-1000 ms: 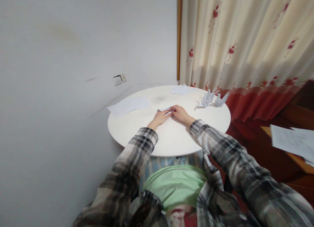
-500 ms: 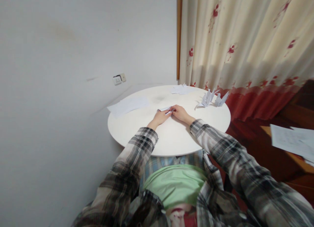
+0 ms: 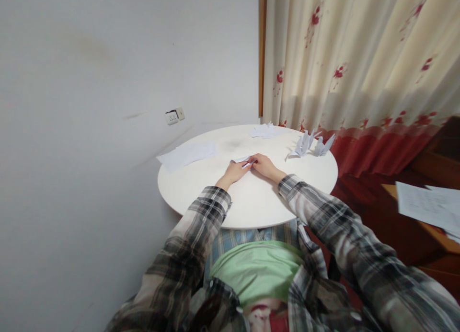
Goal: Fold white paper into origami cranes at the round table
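A small folded piece of white paper [image 3: 241,159] lies at the middle of the round white table [image 3: 251,212], largely covered by my fingers. My left hand [image 3: 235,171] is closed on its near left side, the thumb reaching toward the right. On the paper's right end, my right hand [image 3: 263,165] pinches with its fingers bent downward. The two hands almost meet over the paper. Folded paper cranes [image 3: 304,144] stand on the table to the right, beyond my right hand.
Flat white sheets [image 3: 189,154] lie at the table's left edge by the wall. More paper pieces [image 3: 266,130] rest at the far edge. A curtain [image 3: 359,73] hangs behind on the right. Printed papers [image 3: 427,205] lie on wooden furniture to the right.
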Tool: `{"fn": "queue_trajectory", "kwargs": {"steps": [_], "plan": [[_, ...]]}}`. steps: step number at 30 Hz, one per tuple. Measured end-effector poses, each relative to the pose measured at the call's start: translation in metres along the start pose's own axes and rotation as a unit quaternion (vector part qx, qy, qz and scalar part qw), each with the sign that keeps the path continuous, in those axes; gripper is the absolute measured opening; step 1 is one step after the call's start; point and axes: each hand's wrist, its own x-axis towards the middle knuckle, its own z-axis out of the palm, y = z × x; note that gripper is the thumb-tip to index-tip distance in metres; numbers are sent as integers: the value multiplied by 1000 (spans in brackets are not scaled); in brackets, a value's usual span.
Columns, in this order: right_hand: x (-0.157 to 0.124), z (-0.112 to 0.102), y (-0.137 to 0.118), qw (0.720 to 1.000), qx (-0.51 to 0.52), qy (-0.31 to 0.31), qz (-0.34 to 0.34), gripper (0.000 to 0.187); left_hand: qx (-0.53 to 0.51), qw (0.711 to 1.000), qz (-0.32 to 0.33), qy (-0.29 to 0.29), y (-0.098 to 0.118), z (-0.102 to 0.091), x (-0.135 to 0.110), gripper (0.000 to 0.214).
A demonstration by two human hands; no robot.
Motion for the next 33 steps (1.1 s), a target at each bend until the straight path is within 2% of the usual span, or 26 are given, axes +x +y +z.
{"fn": "queue_trajectory", "kwargs": {"steps": [33], "plan": [[1,0,0,1000,3,-4,3,31,5,1000,-4,-2,0,0,0,44]]}}
